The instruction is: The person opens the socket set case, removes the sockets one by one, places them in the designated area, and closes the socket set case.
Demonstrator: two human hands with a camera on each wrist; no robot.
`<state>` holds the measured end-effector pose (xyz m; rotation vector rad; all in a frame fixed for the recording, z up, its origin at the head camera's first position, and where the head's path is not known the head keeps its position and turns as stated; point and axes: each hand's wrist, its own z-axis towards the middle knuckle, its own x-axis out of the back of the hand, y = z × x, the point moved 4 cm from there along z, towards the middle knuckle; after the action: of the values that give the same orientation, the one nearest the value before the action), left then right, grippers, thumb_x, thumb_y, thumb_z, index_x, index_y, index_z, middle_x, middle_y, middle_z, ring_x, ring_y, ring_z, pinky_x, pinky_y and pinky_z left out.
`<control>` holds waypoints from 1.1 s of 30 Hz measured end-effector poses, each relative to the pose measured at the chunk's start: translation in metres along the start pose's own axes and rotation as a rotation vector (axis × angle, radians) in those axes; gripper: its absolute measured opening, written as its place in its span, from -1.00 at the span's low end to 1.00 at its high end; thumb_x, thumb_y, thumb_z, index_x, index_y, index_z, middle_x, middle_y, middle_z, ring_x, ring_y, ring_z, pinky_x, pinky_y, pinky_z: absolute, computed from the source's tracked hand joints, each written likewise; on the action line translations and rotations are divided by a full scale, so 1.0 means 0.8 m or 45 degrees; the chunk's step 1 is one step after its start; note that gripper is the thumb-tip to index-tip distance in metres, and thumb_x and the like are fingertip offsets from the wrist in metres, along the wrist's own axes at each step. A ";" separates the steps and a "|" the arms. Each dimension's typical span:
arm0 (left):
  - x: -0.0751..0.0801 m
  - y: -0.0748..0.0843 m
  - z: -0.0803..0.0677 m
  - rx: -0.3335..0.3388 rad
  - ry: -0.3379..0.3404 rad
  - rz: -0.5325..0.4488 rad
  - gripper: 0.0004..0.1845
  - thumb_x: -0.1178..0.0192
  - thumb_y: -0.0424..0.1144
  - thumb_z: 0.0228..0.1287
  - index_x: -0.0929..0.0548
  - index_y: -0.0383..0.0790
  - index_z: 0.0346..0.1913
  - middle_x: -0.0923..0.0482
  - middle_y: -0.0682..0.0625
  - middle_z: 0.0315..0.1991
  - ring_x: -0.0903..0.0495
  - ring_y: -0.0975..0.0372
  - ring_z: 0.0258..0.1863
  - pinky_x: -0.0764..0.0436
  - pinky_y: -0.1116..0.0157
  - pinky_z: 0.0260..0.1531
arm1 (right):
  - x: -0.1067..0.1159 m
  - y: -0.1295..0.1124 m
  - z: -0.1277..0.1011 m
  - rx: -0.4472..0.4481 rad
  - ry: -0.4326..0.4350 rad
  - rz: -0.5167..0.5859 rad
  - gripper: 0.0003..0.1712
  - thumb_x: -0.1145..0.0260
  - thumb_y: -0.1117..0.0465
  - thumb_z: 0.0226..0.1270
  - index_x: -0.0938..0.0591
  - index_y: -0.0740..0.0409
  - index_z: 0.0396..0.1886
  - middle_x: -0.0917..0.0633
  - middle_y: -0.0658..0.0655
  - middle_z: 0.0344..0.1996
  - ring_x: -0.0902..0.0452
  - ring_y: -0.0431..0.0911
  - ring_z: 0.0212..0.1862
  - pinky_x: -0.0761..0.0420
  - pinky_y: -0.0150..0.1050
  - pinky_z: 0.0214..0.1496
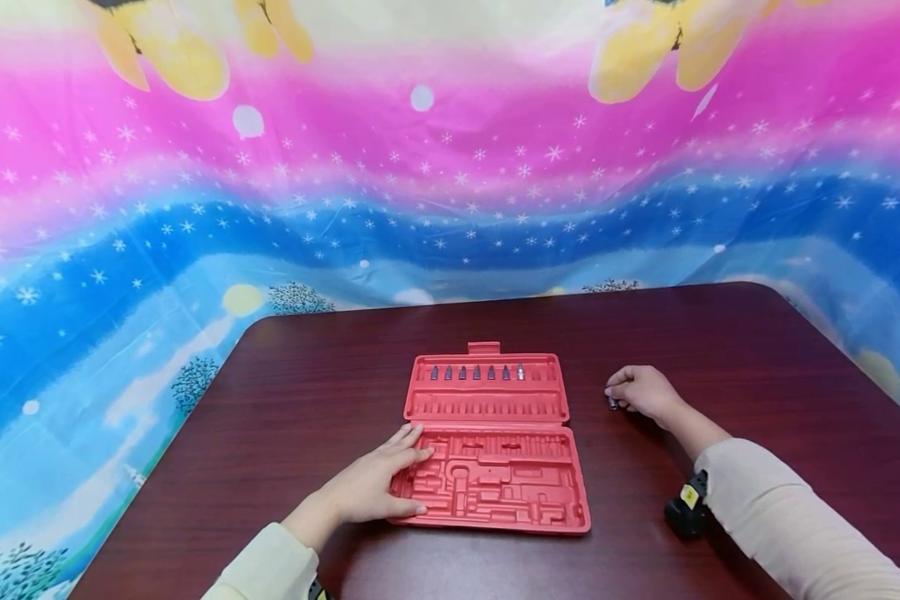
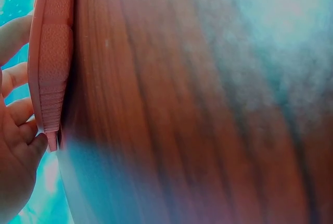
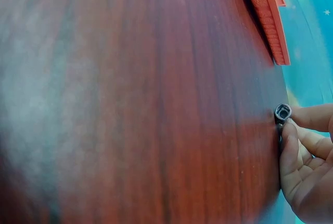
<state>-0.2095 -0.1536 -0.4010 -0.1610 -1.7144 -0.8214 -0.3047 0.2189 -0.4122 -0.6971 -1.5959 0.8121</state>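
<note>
The left hand point(image 1: 375, 487) lay flat, fingers straight, on the near-left corner of the light, stiff open case point(image 1: 495, 492), while farther right the right hand point(image 1: 645, 392) pinched a small, hard, probably slippery metal socket point(image 3: 283, 112) by its sides on the table point(image 1: 720, 333).

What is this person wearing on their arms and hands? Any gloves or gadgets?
No gloves: both the left hand and the right hand are bare. Long cream sleeves cover both arms to the wrist. A small black device with a yellow mark hangs beneath the right wrist, and the edge of another dark device shows under the left cuff.
</note>
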 end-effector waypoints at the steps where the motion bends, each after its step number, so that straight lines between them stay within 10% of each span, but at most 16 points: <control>1: 0.000 0.000 0.000 0.001 0.001 0.000 -0.26 -0.23 0.12 -0.09 -0.35 -0.14 0.18 0.06 -0.04 0.32 0.17 0.18 0.29 -0.14 0.14 0.12 | 0.000 0.000 0.000 0.001 -0.001 0.001 -0.75 -0.08 0.33 0.19 -0.48 0.47 -0.23 -0.54 0.16 -0.46 -0.42 -0.10 -0.45 -0.47 -0.27 -0.41; 33: -0.002 0.000 -0.002 -0.023 0.020 -0.010 -0.26 -0.23 0.11 -0.10 -0.35 -0.15 0.18 0.06 -0.05 0.31 0.16 0.16 0.29 -0.14 0.14 0.12 | 0.010 -0.001 -0.009 0.006 -0.014 0.030 -0.65 -0.11 0.23 0.21 -0.44 0.46 -0.15 -0.54 0.23 -0.33 -0.49 -0.03 -0.34 -0.52 -0.17 -0.30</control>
<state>-0.2080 -0.1541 -0.4025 -0.1593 -1.6940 -0.8424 -0.2993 0.2260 -0.4062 -0.7104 -1.5980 0.8376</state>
